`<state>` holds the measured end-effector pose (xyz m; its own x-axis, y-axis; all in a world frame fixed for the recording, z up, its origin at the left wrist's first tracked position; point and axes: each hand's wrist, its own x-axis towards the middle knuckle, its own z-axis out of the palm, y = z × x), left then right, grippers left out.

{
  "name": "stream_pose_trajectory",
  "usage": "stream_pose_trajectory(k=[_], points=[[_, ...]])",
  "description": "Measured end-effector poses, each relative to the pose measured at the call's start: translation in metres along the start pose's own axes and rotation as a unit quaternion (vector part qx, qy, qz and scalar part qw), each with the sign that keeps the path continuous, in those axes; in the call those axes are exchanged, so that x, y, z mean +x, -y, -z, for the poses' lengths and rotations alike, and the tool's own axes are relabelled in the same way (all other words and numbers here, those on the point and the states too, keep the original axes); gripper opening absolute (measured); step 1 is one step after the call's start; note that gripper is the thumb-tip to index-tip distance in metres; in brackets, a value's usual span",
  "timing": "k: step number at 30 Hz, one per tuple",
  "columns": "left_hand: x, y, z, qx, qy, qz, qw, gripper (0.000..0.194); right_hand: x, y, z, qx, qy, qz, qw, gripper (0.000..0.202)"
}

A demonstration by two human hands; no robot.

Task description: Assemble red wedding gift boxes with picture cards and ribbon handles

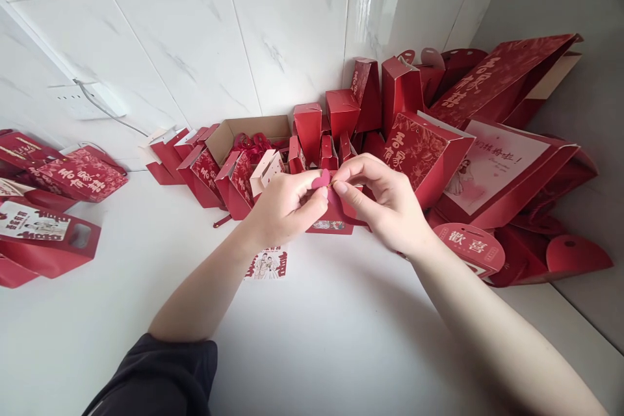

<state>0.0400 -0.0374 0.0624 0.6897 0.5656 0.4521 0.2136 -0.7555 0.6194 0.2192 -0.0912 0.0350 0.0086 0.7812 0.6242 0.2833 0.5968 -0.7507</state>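
Both hands meet above the white table, fingertips pinched around a dark red ribbon (pixel 322 178). My left hand (pixel 285 203) grips it between thumb and forefinger, with a loop standing up above the fingers. The thumb and forefinger of my right hand (pixel 383 198) close on the ribbon beside it, and a tail hangs down below the right hand. Under the hands lies a red box (pixel 331 227) with a printed picture, partly hidden. A small printed card (pixel 268 264) with a drawn couple rests just below the left wrist.
A cardboard box (pixel 253 127) holding red ribbons stands by the tiled wall. Several red gift boxes (pixel 308 133) crowd around it. Larger red bags (pixel 492 169) pile up at right, more red boxes (pixel 82 172) at left. A cable (pixel 104 110) runs from the wall socket.
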Motion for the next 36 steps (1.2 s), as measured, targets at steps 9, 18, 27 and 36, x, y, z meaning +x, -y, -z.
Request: stream_pose_trajectory(k=[9, 18, 27, 36], points=[[-0.004, -0.01, -0.001, 0.139, -0.077, -0.05, 0.986, 0.027, -0.001, 0.001, 0.003, -0.068, -0.016, 0.066, 0.995, 0.009], [-0.005, -0.014, 0.007, 0.166, -0.035, -0.029, 0.985, 0.009, -0.001, 0.002, 0.003, -0.075, 0.007, 0.08, 0.994, 0.004], [0.0, -0.006, 0.021, -0.06, 0.073, -0.029, 0.995, 0.016, -0.003, 0.006, 0.004, 0.095, 0.056, -0.03, 0.993, 0.015], [-0.001, -0.007, 0.023, -0.179, 0.134, 0.007, 0.975, 0.015, -0.005, 0.019, 0.01, 0.142, 0.111, -0.043, 0.983, 0.012]])
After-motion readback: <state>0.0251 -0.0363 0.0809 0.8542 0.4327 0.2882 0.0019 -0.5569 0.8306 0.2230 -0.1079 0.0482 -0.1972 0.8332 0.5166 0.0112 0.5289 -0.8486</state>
